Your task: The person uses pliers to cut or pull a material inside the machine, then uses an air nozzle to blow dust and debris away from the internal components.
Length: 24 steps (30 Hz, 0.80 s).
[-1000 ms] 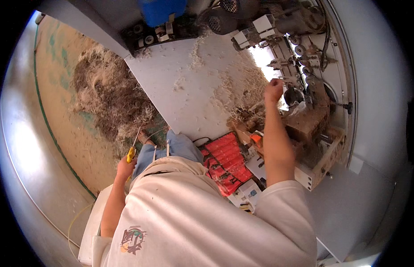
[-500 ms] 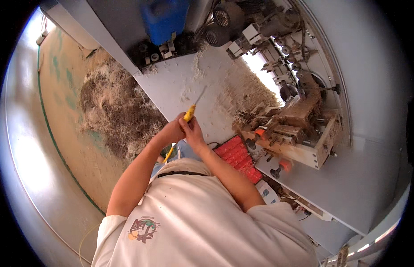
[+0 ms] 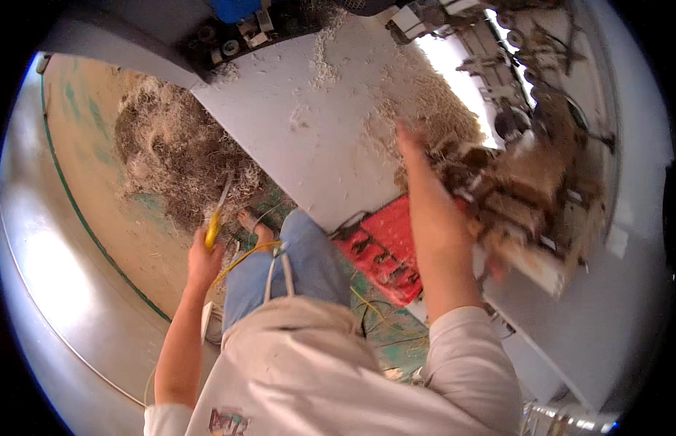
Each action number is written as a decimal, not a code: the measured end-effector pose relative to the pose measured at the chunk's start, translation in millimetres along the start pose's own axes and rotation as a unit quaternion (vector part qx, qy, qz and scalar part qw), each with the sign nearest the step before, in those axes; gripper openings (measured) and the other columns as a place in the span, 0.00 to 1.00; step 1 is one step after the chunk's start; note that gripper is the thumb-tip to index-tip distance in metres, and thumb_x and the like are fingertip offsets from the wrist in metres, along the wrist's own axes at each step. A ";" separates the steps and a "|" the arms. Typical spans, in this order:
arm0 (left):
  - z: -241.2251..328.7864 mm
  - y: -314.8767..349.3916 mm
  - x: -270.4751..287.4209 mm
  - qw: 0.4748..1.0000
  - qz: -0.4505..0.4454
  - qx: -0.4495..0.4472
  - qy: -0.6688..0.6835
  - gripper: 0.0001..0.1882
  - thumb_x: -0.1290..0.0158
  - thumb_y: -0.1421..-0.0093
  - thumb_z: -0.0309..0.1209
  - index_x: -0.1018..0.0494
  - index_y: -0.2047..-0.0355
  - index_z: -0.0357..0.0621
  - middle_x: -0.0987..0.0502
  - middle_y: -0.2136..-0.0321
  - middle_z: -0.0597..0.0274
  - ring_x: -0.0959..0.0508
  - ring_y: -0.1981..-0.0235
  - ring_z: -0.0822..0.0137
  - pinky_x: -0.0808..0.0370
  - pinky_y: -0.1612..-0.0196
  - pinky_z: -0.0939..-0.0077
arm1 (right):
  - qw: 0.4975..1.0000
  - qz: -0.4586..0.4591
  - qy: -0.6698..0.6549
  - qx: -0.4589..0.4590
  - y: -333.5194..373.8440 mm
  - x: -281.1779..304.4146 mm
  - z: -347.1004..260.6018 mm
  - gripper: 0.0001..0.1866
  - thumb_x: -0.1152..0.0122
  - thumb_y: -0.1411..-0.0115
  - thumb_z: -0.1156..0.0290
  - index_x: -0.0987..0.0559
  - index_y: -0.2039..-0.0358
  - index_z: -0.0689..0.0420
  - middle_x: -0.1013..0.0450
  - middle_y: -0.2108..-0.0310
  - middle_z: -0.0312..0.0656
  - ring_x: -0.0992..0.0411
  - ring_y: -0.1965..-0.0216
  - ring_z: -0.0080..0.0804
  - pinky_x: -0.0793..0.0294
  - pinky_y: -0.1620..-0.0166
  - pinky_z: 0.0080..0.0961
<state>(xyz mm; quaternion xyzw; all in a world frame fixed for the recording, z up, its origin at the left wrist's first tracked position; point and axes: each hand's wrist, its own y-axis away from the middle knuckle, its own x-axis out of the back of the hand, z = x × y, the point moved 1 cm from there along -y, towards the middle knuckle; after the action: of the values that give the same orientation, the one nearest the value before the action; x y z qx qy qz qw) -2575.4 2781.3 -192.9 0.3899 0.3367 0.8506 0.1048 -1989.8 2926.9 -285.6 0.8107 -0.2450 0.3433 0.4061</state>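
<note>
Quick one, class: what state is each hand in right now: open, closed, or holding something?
Left hand: closed, holding a yellow-handled tool.
Right hand: blurred near pale shavings; cannot tell.

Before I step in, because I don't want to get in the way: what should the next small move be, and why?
Perhaps brush some loose shavings off the pale panel with the right hand. They lie thick near that hand, which is blurred but seems empty, while the left hand holds the yellow-handled tool off to the side.
</note>
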 end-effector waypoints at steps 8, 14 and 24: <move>-161.5 100.1 -51.9 0.956 0.032 0.290 0.032 0.10 0.47 0.43 0.26 0.29 0.61 0.35 0.26 0.74 0.56 0.25 0.74 0.64 0.26 0.67 0.65 | 0.947 0.206 0.106 -0.222 -279.5 127.5 93.8 0.59 0.53 0.42 0.24 0.51 0.25 0.57 0.49 0.27 0.52 0.47 0.28 0.56 0.46 0.31 0.58; -127.8 95.5 -109.6 0.959 -0.040 0.276 -0.051 0.10 0.46 0.44 0.25 0.28 0.62 0.34 0.24 0.73 0.53 0.23 0.73 0.59 0.25 0.65 0.62 | 0.953 0.222 -0.072 -0.193 -328.8 149.3 174.6 0.66 0.47 0.48 0.20 0.54 0.25 0.59 0.58 0.25 0.58 0.56 0.26 0.60 0.52 0.29 0.58; -106.1 108.0 -114.9 0.973 -0.029 0.227 -0.042 0.11 0.45 0.44 0.30 0.28 0.64 0.36 0.21 0.70 0.40 0.19 0.65 0.40 0.24 0.60 0.53 | 0.947 0.193 0.185 0.176 -230.2 -16.2 17.7 0.42 0.41 0.38 0.36 0.32 0.32 0.50 0.47 0.28 0.55 0.49 0.27 0.55 0.42 0.32 0.50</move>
<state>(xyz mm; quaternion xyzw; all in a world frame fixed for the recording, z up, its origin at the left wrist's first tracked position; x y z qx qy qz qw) -2566.7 2597.3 -240.1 0.4285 0.5275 0.7317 0.0526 -1838.3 3040.8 -418.4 0.7289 -0.2532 0.5966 0.2207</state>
